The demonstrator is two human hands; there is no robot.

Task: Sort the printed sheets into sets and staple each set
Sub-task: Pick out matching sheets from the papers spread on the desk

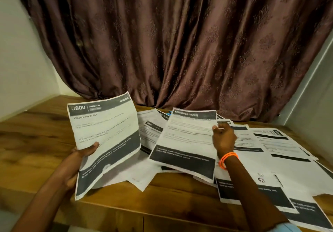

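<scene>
the left hand [79,161] grips a printed sheet [105,138] headed "kitchen" by its lower left edge, thumb on top, lifting it tilted off the wooden table [45,132]; the right hand [224,138], an orange bracelet [227,158] at its wrist, pinches the right edge of a second sheet [187,141], raised over the loose sheets [270,152] spread across the table's right side; a brown curtain [180,42] hangs behind

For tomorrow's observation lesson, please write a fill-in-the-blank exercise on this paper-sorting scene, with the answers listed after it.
1. The left hand holds a sheet headed "Wash baby ____".
2. The right hand wears an ____ wristband.
3. Behind the wooden table hangs a brown ____.
4. The right hand lifts a sheet headed "... ____".

Answers: bottle; orange; curtain; TABLE
</scene>
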